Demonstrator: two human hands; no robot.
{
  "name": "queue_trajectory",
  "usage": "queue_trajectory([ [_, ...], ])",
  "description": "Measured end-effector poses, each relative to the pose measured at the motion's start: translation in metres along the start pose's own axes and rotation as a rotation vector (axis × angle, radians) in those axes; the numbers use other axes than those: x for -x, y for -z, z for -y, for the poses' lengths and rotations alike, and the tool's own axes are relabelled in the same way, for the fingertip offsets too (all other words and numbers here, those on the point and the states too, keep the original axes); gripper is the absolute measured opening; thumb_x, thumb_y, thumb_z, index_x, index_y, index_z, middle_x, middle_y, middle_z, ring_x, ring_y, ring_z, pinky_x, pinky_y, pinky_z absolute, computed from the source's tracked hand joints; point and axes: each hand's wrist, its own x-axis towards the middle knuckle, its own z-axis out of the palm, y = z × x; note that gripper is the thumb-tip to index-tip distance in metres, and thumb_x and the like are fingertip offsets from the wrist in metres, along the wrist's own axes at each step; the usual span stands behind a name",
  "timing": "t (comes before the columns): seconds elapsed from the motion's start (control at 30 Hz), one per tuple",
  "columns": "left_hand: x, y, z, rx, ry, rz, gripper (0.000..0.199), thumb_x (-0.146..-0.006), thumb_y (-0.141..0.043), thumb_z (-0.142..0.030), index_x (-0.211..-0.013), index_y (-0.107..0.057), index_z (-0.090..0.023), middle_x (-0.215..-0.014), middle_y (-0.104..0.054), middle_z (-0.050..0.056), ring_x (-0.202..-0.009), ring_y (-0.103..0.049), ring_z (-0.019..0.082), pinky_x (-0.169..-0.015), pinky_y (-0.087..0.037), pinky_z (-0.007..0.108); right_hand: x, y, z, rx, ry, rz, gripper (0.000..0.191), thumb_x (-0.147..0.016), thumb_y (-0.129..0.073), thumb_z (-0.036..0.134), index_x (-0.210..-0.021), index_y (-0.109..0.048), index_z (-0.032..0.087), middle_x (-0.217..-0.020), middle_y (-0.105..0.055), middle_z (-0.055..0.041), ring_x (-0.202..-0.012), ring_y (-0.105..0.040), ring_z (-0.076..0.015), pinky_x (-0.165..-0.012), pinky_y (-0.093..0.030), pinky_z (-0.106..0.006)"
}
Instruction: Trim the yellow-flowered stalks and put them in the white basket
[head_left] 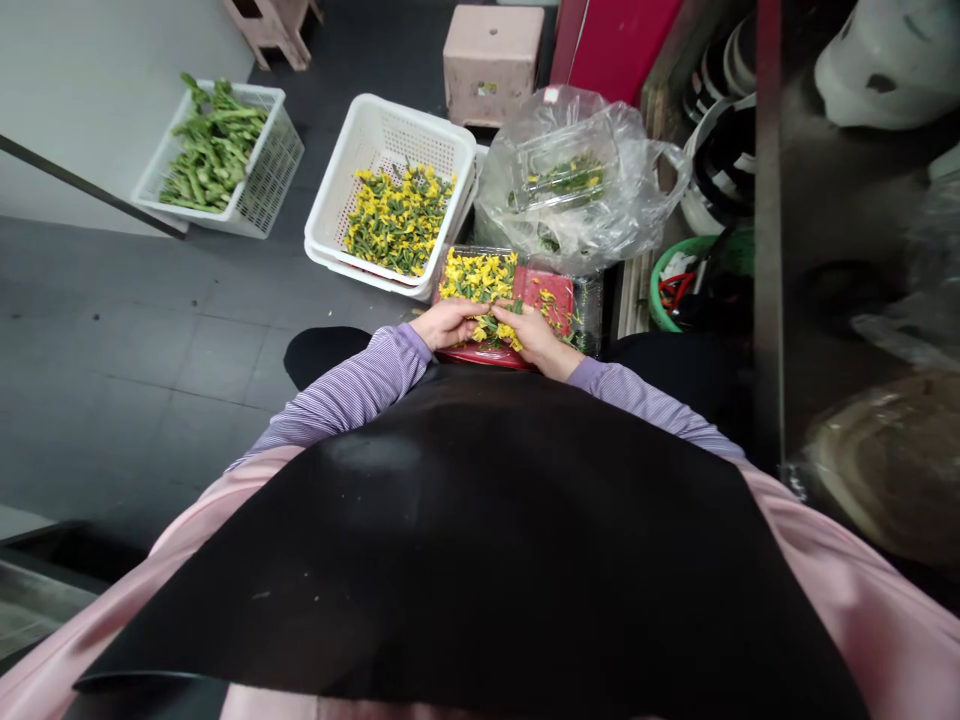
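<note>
My left hand [448, 323] and my right hand [534, 333] meet over a clear plastic box on a red tray [551, 288]. Their fingertips are pinched together around a small yellow flower with a green stem, partly hidden by the fingers. Under and beyond my hands lies a heap of yellow flowers [478, 272] with slim green parts. Loose yellow bits lie on the red surface to the right of my right hand. Just past my left hand, a white perforated basket [337, 200] holds many more of these yellow-tipped green flowers [397, 222].
A white basket [274, 150] of thick green stalks stands far left. Behind the tray sit a plastic bag [637, 220] with a clear box [562, 165] of greens and a pink stool [491, 60]. On the right are a green tub [660, 300] and a metal shelf post [769, 230].
</note>
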Motion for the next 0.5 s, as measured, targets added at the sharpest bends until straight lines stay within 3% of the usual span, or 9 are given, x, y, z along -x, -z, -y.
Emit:
queue_trajectory([
  [0.17, -0.003, 0.004, 0.003, 0.058, 0.021, 0.019, 0.023, -0.097, -0.060, -0.001, -0.078, -0.069, -0.009, -0.050, -0.060, -0.002, -0.037, -0.050, 0.003, -0.041, -0.041, 0.012, -0.005, -0.002, -0.003, 0.057, 0.078, -0.049, 0.047, -0.059, -0.091, 0.048, -0.091, -0.073, 0.020, -0.099, -0.077, -0.0039, -0.103, -0.069, -0.0221, -0.106, -0.050, -0.040],
  [0.37, -0.010, 0.007, 0.009, 0.096, 0.027, -0.012, 0.015, -0.092, -0.066, 0.001, -0.079, -0.070, -0.007, -0.049, -0.058, -0.003, -0.035, -0.048, 0.003, -0.042, -0.041, 0.012, -0.007, -0.004, -0.008, 0.218, 0.177, -0.106, 0.033, -0.071, -0.083, 0.040, -0.095, -0.076, 0.018, -0.103, -0.079, -0.0048, -0.104, -0.071, -0.0220, -0.108, -0.049, -0.039],
  [0.5, -0.011, 0.010, 0.009, 0.136, 0.023, 0.009, 0.016, -0.090, -0.064, 0.003, -0.080, -0.070, -0.007, -0.052, -0.061, -0.001, -0.035, -0.049, 0.004, -0.041, -0.041, 0.014, -0.004, -0.003, -0.001, 0.295, 0.149, -0.060, 0.035, -0.072, -0.083, 0.039, -0.100, -0.077, 0.019, -0.109, -0.079, -0.0051, -0.111, -0.070, -0.0225, -0.110, -0.048, -0.039],
])
